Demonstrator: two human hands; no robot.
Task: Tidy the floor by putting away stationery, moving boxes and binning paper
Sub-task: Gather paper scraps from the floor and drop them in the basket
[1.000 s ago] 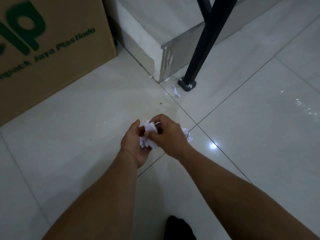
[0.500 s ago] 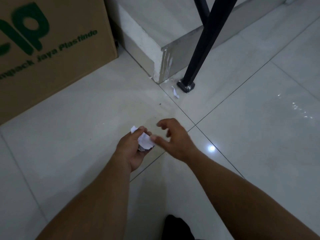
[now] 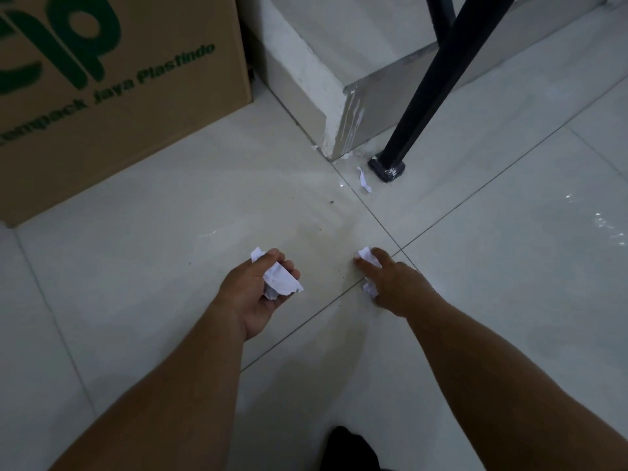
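Hands now apart: right hand [image 3: 396, 283] moved right, down to the floor [image 3: 163, 266], fingers pinching a paper scrap [image 3: 365, 254]. Left hand [image 3: 249, 295] still clutches crumpled paper [image 3: 281, 281].

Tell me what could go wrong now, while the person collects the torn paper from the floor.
The left hand grips a crumpled wad whose edges stick out loosely; a piece may drop if the grip loosens.
The right hand pinches scraps; a smaller bit under the palm could be left behind.
The thin strip beside the black leg's foot lies apart and is easy to overlook.
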